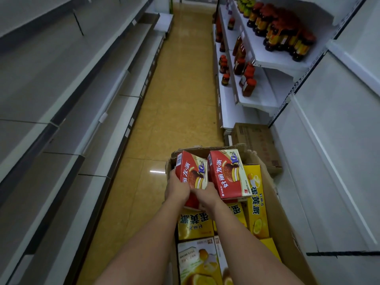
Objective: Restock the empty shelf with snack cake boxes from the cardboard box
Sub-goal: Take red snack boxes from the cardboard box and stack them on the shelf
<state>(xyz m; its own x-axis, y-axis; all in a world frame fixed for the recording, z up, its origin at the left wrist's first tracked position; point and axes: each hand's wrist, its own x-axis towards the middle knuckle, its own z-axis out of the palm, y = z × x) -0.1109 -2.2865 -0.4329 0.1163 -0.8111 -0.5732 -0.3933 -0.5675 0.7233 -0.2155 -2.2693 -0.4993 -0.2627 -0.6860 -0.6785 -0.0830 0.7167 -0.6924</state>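
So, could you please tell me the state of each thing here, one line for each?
Left hand: grips the left red box, raised and tilted.
Right hand: holds the right red box, raised and tilted.
Cardboard box: open, on the floor.
Yellow boxes: packed inside.
Left shelves: bare.
Right shelves: partly stocked with bottles.
Second carton: closed.

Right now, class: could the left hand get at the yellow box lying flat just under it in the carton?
Probably not yet: the left hand grips a red box, though the yellow box lies uncovered.
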